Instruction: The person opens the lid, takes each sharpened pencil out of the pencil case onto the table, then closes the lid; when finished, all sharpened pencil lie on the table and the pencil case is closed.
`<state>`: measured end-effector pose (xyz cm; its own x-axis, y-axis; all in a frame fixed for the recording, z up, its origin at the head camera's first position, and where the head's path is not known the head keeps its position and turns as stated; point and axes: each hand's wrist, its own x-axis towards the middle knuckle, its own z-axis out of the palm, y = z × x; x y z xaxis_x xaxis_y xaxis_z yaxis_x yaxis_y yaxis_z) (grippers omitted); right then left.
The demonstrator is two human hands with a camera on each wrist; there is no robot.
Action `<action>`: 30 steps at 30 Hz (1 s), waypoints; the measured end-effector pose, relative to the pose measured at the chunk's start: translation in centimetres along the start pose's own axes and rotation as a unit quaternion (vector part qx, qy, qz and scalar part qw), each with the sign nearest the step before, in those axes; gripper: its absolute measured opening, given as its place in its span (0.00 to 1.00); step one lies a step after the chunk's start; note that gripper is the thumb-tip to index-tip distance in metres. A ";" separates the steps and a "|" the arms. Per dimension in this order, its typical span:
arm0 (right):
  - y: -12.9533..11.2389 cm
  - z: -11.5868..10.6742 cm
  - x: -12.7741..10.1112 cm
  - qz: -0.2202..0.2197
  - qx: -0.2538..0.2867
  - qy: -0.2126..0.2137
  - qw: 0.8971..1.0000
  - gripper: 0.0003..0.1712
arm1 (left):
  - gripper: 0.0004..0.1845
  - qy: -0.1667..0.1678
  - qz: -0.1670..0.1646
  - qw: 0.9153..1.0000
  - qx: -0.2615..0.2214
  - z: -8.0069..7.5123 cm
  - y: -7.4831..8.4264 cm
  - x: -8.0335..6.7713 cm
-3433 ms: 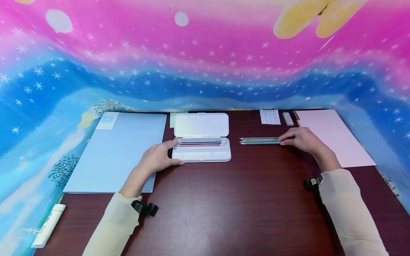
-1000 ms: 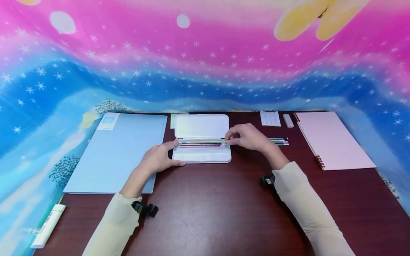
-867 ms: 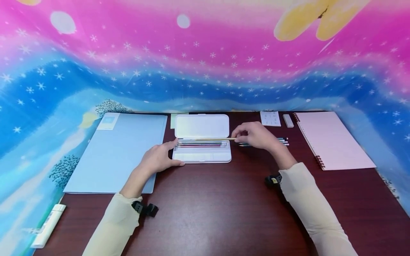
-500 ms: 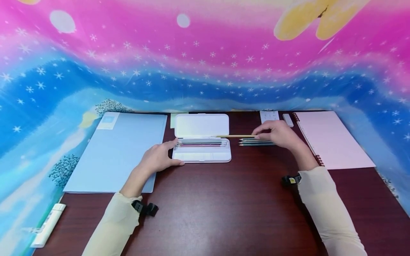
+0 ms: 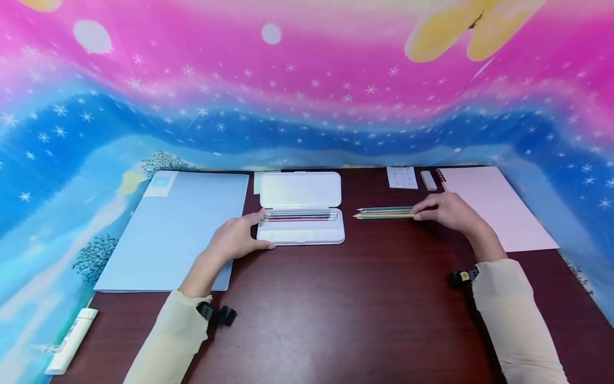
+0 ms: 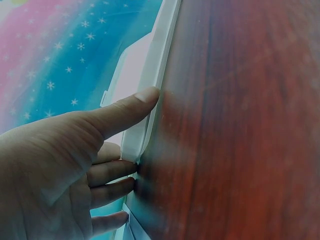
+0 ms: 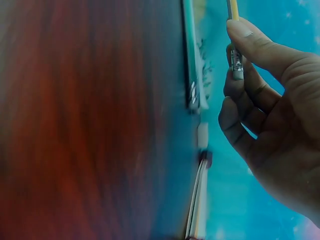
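Two hands at work: left hand [image 5: 235,238] braces open pencil case [image 5: 301,226] at 9 o'clock; right hand [image 5: 443,210] pinches yellow pencil [image 5: 384,216] w/ loose pencils [image 5: 384,210] on worktop [image 5: 336,298]. Best laid parallel, tips aligned.

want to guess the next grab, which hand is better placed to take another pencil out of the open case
Right. The right hand is just setting a yellow pencil down; the left hand braces the pencil case.

Bright even light, fisheye-warped edges, blurred wrist views
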<state>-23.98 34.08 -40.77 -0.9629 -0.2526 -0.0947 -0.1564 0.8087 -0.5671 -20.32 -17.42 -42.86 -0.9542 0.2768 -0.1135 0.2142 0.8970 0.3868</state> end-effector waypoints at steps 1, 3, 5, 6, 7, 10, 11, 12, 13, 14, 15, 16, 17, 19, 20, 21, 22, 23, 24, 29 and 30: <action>0.3 0.0 -0.1 0.006 0.000 -0.006 1.000 0.07 | 0.54 -0.002 0.000 1.000 -0.001 0.1 0.0 0.0; 0.9 -0.1 -0.4 0.019 0.003 -0.015 1.000 0.07 | 0.54 -0.003 -0.001 1.000 -0.003 0.1 0.0 0.0; 1.3 -0.2 -0.7 0.028 0.008 -0.022 0.999 0.07 | 0.55 -0.004 -0.003 1.000 -0.003 0.2 0.0 0.1; 1.5 -0.2 -0.8 0.032 0.009 -0.024 0.999 0.08 | 0.55 -0.003 -0.004 1.000 -0.003 0.2 0.0 0.0; 1.7 -0.2 -0.9 0.037 0.012 -0.025 0.999 0.08 | 0.54 -0.003 -0.004 1.000 -0.002 0.2 0.0 0.0; 2.2 -0.3 -1.0 0.047 0.018 -0.027 0.998 0.08 | 0.54 -0.001 -0.005 1.000 -0.002 0.1 -0.1 -0.1; 2.3 -0.3 -1.1 0.050 0.021 -0.028 0.998 0.08 | 0.54 0.000 -0.005 1.000 -0.002 0.1 -0.1 -0.1; 2.4 -0.3 -1.1 0.053 0.022 -0.030 0.998 0.09 | 0.54 0.000 -0.005 1.000 -0.001 0.1 -0.1 -0.2; 2.5 -0.3 -1.1 0.057 0.025 -0.031 0.998 0.09 | 0.54 0.001 -0.006 1.000 0.000 0.2 -0.2 -0.2; 2.5 -0.3 -1.1 0.058 0.026 -0.031 0.997 0.09 | 0.54 0.001 -0.006 1.000 0.000 0.2 -0.2 -0.2; 2.6 -0.3 -1.0 0.060 0.026 -0.031 0.997 0.10 | 0.54 0.001 -0.006 1.000 0.001 0.2 -0.2 -0.2; 2.5 -0.3 -1.0 0.060 0.027 -0.030 0.997 0.10 | 0.54 0.002 -0.006 1.000 0.002 0.2 -0.2 -0.1; 2.5 -0.3 -0.9 0.060 0.027 -0.030 0.997 0.10 | 0.54 0.003 -0.005 1.000 0.003 0.2 -0.2 -0.1; 2.5 -0.3 -0.9 0.056 0.024 -0.028 0.998 0.09 | 0.54 0.004 -0.005 1.000 0.003 0.2 -0.2 -0.1; 2.4 -0.3 -0.8 0.052 0.021 -0.028 0.998 0.09 | 0.54 0.004 -0.004 1.000 0.003 0.2 -0.1 -0.1; 2.3 -0.3 -0.8 0.050 0.018 -0.028 0.998 0.08 | 0.54 0.004 -0.004 1.000 0.003 0.1 -0.1 -0.1; 2.3 -0.3 -0.7 0.046 0.014 -0.028 0.998 0.08 | 0.54 0.005 -0.003 1.000 0.003 0.1 0.0 -0.1; 2.2 -0.3 -0.7 0.044 0.009 -0.027 0.999 0.07 | 0.54 0.005 -0.003 1.000 0.003 0.1 0.0 0.0; 2.2 -0.3 -0.6 0.041 0.004 -0.028 0.999 0.07 | 0.54 0.005 -0.002 1.000 0.004 0.1 0.0 0.0; 2.1 0.0 -0.2 0.032 -0.014 -0.031 0.999 0.06 | 0.54 0.006 -0.002 1.000 0.003 0.1 0.1 0.1; 2.1 0.1 -0.1 0.030 -0.017 -0.031 0.999 0.05 | 0.54 0.006 -0.002 1.000 0.003 0.1 0.1 0.1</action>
<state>-24.18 35.79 -42.01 -0.9553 -0.2352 -0.1790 -0.1075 0.8406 -0.5309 -20.35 -17.31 -42.89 -0.9575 0.2686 -0.1048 0.2107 0.9001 0.3813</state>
